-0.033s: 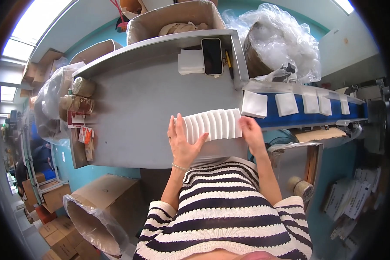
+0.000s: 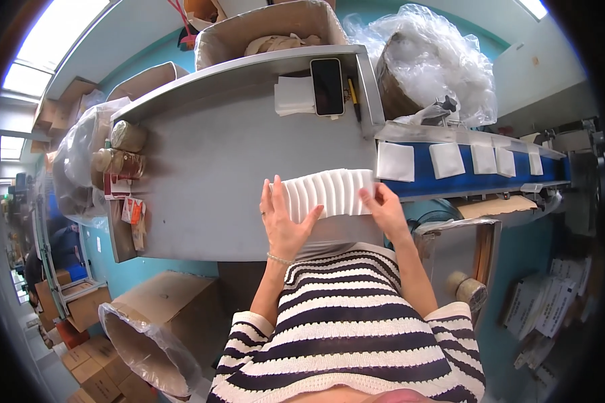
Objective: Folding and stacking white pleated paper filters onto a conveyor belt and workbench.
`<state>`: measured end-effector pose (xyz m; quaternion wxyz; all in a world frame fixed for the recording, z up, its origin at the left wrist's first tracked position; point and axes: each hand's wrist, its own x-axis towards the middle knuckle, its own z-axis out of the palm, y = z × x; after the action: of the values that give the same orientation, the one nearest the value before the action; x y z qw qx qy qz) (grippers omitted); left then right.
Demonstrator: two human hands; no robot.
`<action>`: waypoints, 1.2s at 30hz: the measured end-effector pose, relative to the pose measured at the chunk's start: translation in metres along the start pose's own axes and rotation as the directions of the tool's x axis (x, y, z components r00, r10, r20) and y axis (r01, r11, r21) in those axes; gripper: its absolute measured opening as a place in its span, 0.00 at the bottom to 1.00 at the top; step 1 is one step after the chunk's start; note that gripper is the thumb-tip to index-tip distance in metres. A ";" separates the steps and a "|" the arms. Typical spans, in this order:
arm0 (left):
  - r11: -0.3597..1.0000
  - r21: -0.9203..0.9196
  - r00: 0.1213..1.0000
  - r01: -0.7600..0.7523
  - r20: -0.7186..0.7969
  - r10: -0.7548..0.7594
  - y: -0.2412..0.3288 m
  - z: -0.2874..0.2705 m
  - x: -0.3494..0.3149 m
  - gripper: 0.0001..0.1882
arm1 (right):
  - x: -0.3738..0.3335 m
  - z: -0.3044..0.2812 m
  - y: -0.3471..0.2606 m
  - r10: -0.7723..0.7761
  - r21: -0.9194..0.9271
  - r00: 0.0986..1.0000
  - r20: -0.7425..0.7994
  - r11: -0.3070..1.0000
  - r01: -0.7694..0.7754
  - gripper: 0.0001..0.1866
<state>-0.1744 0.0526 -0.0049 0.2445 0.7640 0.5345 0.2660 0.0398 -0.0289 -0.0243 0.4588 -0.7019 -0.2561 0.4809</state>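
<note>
A row of overlapping folded white cloths (image 2: 323, 193) lies fanned out near the front edge of the grey metal table (image 2: 215, 161). My left hand (image 2: 286, 216) holds the row's left end, its fingers upright against that end and its thumb along the near side. At the opposite end, my right hand (image 2: 387, 212) has thumb and fingers closed on the last cloth; its fingertips are slightly blurred. Just right of the table, a blue conveyor belt (image 2: 420, 174) carries several separate folded white squares, the closest one (image 2: 395, 162) beside the table's edge.
A phone (image 2: 327, 87), a small white stack (image 2: 294, 95) and a yellow-black pen (image 2: 353, 91) lie at the far right of the table. Tape rolls (image 2: 129, 135) stand along its left side. An open plastic-lined carton (image 2: 161, 336) is on the floor at lower left.
My right hand has shifted slightly left, onto the right end of the row of cloths. My left hand has stayed in place.
</note>
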 end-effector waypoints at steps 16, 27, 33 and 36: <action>1.000 -0.001 1.000 0.006 0.025 -0.006 0.008 0.007 -0.001 0.52 | 0.006 -0.021 0.013 0.171 0.371 0.985 0.022 0.913 -0.167 0.12; 1.000 0.015 1.000 -0.003 0.017 0.003 0.019 0.015 -0.004 0.53 | 0.007 -0.021 0.020 0.181 0.367 0.983 0.023 0.913 -0.177 0.08; 0.998 -0.038 0.998 -0.044 0.041 0.045 0.026 0.024 -0.008 0.52 | 0.000 0.007 0.008 -0.098 -0.054 0.989 -0.113 0.994 0.092 0.22; 1.000 -0.014 0.999 -0.004 0.048 0.005 0.033 0.022 -0.008 0.52 | 0.000 -0.001 0.011 0.009 0.074 1.000 0.030 0.997 -0.011 0.16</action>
<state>-0.1398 0.0328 -0.0008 0.2619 0.7697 0.5250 0.2517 0.0400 -0.0346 -0.0334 0.4783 -0.6785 -0.2411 0.5027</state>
